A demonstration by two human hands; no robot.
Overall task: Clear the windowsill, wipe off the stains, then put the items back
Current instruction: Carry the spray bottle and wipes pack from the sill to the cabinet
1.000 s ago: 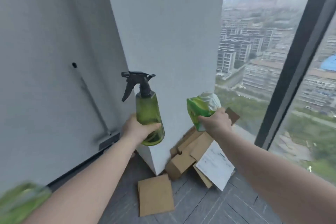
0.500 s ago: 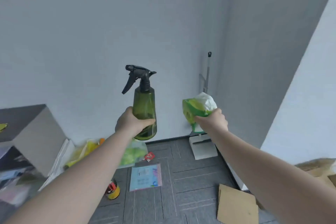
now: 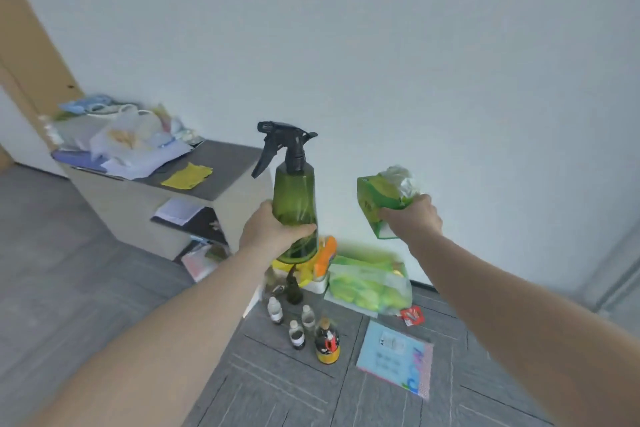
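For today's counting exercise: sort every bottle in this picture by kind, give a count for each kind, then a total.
Green spray bottle, held in the left hand: 1
Small clear bottles with pale caps, standing on the floor: 3
Dark glass bottle on the floor: 1
Dark bottle with a red and yellow label: 1
Total: 6

Two bare forearms came into the head view from the bottom edge, one at each side, each ending in a bare hand: the left hand (image 3: 273,236) and the right hand (image 3: 414,218). No sleeve, cuff or glove covered either arm up to the frame's edge. No watch, strap, bracelet or ring showed on the wrists or on the fingers that could be seen. The rest of the person lay out of view.
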